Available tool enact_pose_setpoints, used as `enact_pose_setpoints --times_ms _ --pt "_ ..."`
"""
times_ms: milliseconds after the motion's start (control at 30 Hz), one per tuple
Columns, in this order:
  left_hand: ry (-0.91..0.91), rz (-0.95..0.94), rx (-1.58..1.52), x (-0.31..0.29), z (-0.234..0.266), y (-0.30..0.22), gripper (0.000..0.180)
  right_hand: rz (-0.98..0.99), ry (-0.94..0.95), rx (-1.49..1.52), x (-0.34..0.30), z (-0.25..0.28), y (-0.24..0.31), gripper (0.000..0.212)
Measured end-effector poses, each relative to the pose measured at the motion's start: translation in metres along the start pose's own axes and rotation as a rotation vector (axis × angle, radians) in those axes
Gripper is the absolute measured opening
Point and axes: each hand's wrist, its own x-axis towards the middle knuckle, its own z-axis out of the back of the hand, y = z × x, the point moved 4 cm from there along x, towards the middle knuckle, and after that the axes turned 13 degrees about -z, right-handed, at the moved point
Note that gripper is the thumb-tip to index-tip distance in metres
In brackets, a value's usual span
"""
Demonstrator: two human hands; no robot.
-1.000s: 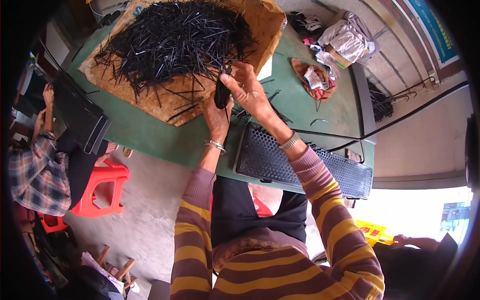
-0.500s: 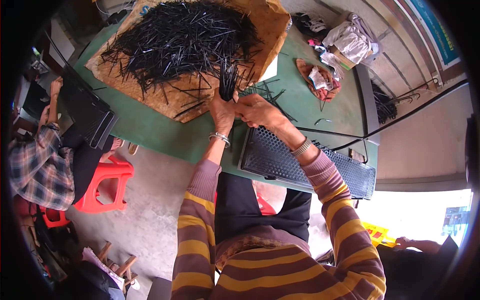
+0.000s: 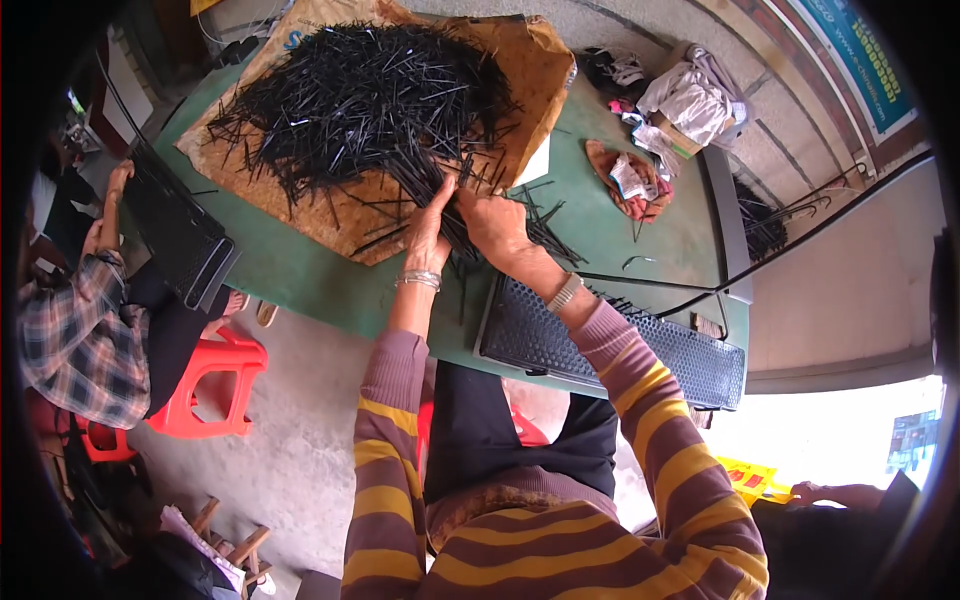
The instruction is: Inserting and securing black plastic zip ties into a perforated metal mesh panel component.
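Bundle of thin, straight black sticks [image 3: 419, 183] gripped in left hand [image 3: 428, 232], probably to keep them together; right hand [image 3: 497, 228] curls against it, grip hidden, we can't tell. Beyond the fingers we see brown paper sheet [image 3: 533, 75] carrying loose black pile [image 3: 370, 105]; rightward, reddish-brown cloth-like pouch [image 3: 602, 157] holds crumpled white wrapper [image 3: 629, 178].

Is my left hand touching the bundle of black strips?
Touching: the head view shows the left hand with its thumb lying against the bundle of black strips, no gap between.
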Motion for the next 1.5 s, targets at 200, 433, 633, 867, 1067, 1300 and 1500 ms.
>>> enact_pose_setpoints --times_ms 200,433,633,867,1067,1300,1500 --pt "0.026 0.005 0.02 0.031 0.031 -0.009 0.012 -0.05 0.502 0.221 -0.01 0.012 -0.003 0.048" --pt "0.035 -0.004 -0.143 0.032 -0.005 -0.018 0.018 0.023 0.181 0.196 -0.018 0.01 -0.021 0.038" --pt "-0.02 -0.063 -0.136 0.048 0.008 -0.04 0.016 0.05 0.381 0.358 -0.029 0.04 -0.026 0.025" --pt "0.165 0.004 0.01 0.031 0.016 -0.036 0.011 -0.206 0.41 1.023 -0.021 0.07 -0.053 0.037" --pt "-0.005 0.087 0.01 -0.015 -0.023 0.002 0.02 -0.048 -0.06 0.495 -0.013 0.014 -0.048 0.034" --pt "0.022 -0.289 0.303 -0.025 0.003 -0.023 0.012 0.009 0.236 0.303 -0.013 0.028 -0.015 0.057" --pt "0.227 -0.732 0.75 -0.049 -0.013 -0.038 0.039 0.059 0.148 1.135 -0.022 0.02 0.033 0.1"
